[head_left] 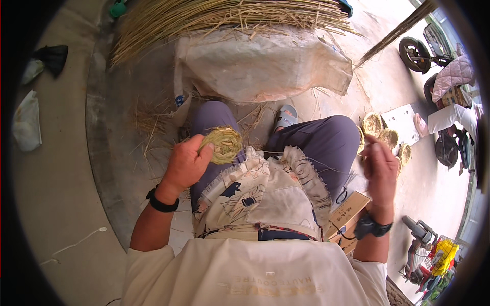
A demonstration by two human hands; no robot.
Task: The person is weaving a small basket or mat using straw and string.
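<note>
My left hand [190, 162] grips a small round piece of coiled straw weaving [224, 145], yellow-green, above my left knee. Its thumb lies on the near face of the coil. Out to the right, beyond my right knee, my right hand [380, 168] is raised with the fingers pinched together. A thin strand [332, 167] stretches across my lap toward those fingers and appears to run from the coil. The right hand is slightly blurred. Behind it, several similar round straw pieces [372, 124] lie on the floor, partly covered by the hand.
A large bundle of long straw [229, 18] rests on a white sack-covered support [265, 64] ahead of me. Loose straw [153, 120] litters the floor. A cardboard box [349, 219] stands by my right forearm. At far right are a person's leg [451, 120] and a parked scooter [418, 55].
</note>
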